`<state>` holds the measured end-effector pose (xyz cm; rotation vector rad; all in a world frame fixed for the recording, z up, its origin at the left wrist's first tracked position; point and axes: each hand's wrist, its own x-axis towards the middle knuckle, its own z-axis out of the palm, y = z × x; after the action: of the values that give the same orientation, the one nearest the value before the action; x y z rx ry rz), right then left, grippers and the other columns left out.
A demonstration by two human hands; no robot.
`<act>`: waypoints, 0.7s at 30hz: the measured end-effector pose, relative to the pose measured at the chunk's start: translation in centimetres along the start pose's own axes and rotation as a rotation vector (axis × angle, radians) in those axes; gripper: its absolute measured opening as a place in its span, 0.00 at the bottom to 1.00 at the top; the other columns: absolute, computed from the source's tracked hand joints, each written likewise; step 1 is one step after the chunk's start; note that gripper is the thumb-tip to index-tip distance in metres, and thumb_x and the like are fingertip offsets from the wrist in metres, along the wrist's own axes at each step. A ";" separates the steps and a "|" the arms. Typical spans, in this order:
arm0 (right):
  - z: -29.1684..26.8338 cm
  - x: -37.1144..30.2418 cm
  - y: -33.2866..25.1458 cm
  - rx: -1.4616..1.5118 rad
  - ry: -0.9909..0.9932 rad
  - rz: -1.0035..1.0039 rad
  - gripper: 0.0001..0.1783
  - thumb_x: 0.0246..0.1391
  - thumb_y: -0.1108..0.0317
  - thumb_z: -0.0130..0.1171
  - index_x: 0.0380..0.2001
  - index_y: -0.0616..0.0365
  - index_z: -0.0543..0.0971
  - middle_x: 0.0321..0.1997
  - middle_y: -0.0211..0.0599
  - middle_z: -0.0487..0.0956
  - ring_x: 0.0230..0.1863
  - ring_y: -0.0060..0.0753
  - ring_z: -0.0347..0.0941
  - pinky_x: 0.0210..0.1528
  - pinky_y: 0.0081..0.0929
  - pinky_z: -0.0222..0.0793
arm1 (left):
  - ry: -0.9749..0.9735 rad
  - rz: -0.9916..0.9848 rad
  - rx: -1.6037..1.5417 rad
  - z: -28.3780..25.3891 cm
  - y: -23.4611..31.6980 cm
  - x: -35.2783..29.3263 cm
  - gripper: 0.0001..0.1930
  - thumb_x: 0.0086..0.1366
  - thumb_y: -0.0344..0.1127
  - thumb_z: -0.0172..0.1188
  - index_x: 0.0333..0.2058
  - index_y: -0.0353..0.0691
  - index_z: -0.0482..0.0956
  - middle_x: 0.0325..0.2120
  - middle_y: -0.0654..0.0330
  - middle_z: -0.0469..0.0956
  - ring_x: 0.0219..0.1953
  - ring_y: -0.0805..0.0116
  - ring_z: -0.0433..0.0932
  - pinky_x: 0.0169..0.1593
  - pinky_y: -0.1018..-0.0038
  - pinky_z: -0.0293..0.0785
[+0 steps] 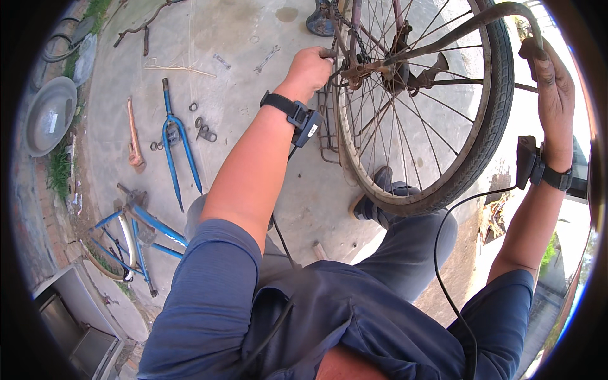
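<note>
A bicycle wheel [437,201] with a worn black tyre and a rusty rim stands before me. My right hand [553,82] is closed round the end of a bent, rusty metal bar [453,39], which runs from near the hub [400,71] out past the tyre. To the left of the wheel, my left hand [309,71] is closed beside the rusty frame end. Its fingertips are partly hidden, and what they grip does not show clearly. A dark chain [356,38] passes near the hub.
On the concrete left of me lie a blue fork [167,120], a pipe wrench [134,152], two small spanners [267,58], several rings and small parts, and a blue bicycle frame [158,221]. A grey basin [50,117] stands at the far left. Cables hang from both wrist straps.
</note>
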<state>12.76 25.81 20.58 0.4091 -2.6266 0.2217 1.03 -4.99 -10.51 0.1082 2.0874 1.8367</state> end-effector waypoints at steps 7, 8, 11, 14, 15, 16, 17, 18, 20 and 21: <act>-0.5 -0.8 -0.2 0.028 -0.018 0.082 0.33 0.72 0.38 0.46 0.57 0.57 0.81 0.49 0.37 0.84 0.56 0.33 0.79 0.63 0.33 0.71 | 0.029 0.012 -0.116 3.8 -4.5 -0.5 0.19 0.67 0.28 0.52 0.54 0.30 0.80 0.42 0.49 0.85 0.42 0.61 0.81 0.50 0.69 0.75; -0.5 -0.9 0.0 0.032 -0.005 0.073 0.35 0.71 0.37 0.47 0.58 0.57 0.80 0.49 0.37 0.84 0.56 0.33 0.79 0.62 0.31 0.71 | -0.041 -0.065 -0.221 3.5 -4.8 -0.2 0.16 0.73 0.30 0.52 0.55 0.29 0.78 0.44 0.56 0.82 0.45 0.69 0.77 0.52 0.72 0.71; -1.3 -1.5 -0.5 -0.059 -0.021 0.100 0.34 0.72 0.39 0.46 0.61 0.58 0.77 0.47 0.39 0.83 0.52 0.32 0.79 0.60 0.31 0.71 | 0.150 -0.145 -0.542 2.5 -5.6 0.6 0.19 0.75 0.34 0.52 0.57 0.29 0.75 0.47 0.54 0.82 0.51 0.66 0.78 0.56 0.73 0.70; -1.7 -0.7 -1.2 -0.203 -0.048 0.051 0.41 0.68 0.32 0.46 0.64 0.57 0.75 0.40 0.36 0.80 0.40 0.25 0.75 0.49 0.25 0.67 | 0.274 -0.227 -0.640 1.2 -6.7 1.7 0.24 0.78 0.48 0.49 0.57 0.30 0.75 0.49 0.55 0.80 0.52 0.65 0.76 0.61 0.68 0.67; -1.8 -0.4 -1.5 -0.162 -0.071 0.037 0.43 0.67 0.30 0.43 0.63 0.59 0.75 0.43 0.39 0.81 0.38 0.28 0.77 0.44 0.24 0.69 | 0.324 -0.247 -0.665 1.1 -7.0 2.1 0.25 0.79 0.50 0.50 0.55 0.31 0.76 0.47 0.56 0.80 0.50 0.67 0.76 0.60 0.69 0.67; -1.8 -0.1 -1.9 -0.059 -0.103 0.009 0.45 0.67 0.28 0.41 0.62 0.60 0.75 0.47 0.43 0.82 0.36 0.31 0.79 0.39 0.23 0.71 | 0.277 -0.244 -0.660 1.1 -7.4 2.3 0.28 0.79 0.53 0.47 0.58 0.31 0.74 0.51 0.55 0.79 0.54 0.65 0.74 0.63 0.66 0.64; -1.8 0.4 -2.1 0.007 -0.128 -0.005 0.47 0.66 0.26 0.38 0.61 0.62 0.75 0.50 0.46 0.83 0.34 0.34 0.81 0.34 0.23 0.72 | 0.232 -0.240 -0.643 1.4 -7.7 2.6 0.30 0.79 0.56 0.45 0.60 0.32 0.73 0.55 0.54 0.78 0.58 0.63 0.73 0.65 0.63 0.61; -1.8 0.6 -2.5 0.041 -0.133 -0.010 0.50 0.65 0.24 0.36 0.59 0.63 0.75 0.53 0.49 0.84 0.32 0.37 0.83 0.29 0.22 0.74 | 0.186 -0.235 -0.626 1.8 -8.0 3.0 0.33 0.79 0.59 0.43 0.63 0.32 0.71 0.58 0.53 0.77 0.62 0.61 0.72 0.68 0.60 0.58; -1.6 1.6 -2.2 0.117 -0.193 -0.078 0.49 0.65 0.23 0.35 0.60 0.61 0.75 0.54 0.50 0.83 0.33 0.36 0.83 0.25 0.22 0.72 | 0.110 -0.220 -0.602 3.2 -8.4 3.4 0.40 0.77 0.65 0.41 0.68 0.32 0.66 0.63 0.49 0.74 0.67 0.58 0.69 0.72 0.60 0.54; -1.9 1.4 -2.4 0.108 -0.198 -0.040 0.49 0.65 0.24 0.36 0.60 0.61 0.75 0.54 0.50 0.83 0.33 0.36 0.83 0.26 0.22 0.72 | 0.063 -0.231 -0.547 4.3 -8.5 3.6 0.40 0.77 0.65 0.42 0.68 0.31 0.66 0.64 0.49 0.73 0.68 0.57 0.67 0.72 0.61 0.54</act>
<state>13.09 23.65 23.09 0.5452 -2.8049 0.3255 0.51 -1.21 -19.98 -0.3179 1.4848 2.1996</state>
